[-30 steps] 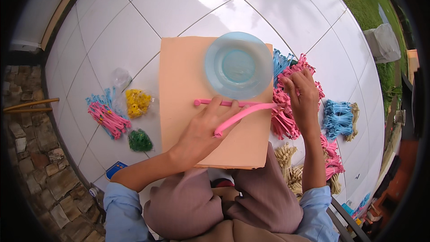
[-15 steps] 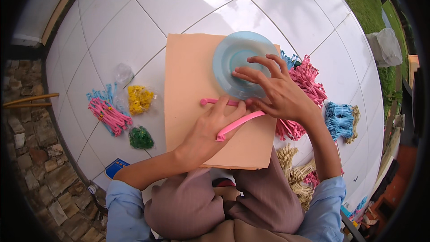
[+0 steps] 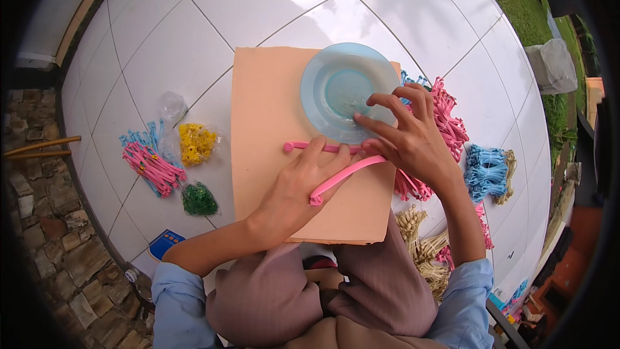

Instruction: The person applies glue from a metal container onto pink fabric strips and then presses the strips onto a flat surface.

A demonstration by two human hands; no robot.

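Note:
A peach-coloured board (image 3: 271, 103) lies on my lap and the white tiled floor. A clear blue bowl (image 3: 342, 87) sits at its far right corner. My left hand (image 3: 297, 187) presses down on two pink plastic strips (image 3: 339, 178), one straight, one curved. My right hand (image 3: 407, 136) rests at the right ends of the strips, with its fingers spread over the near rim of the bowl.
To the left on the tiles lie a bundle of pink and blue strips (image 3: 150, 161), a bag of yellow pieces (image 3: 196, 142) and a bag of green ones (image 3: 198, 199). Pink (image 3: 445, 116), blue (image 3: 487, 171) and tan bundles (image 3: 420, 239) lie to the right. A stone edge (image 3: 45, 220) borders the left.
My right hand has come from the pink bundle at the right over to the bowl's rim and the strips. My left hand has stayed on the strips.

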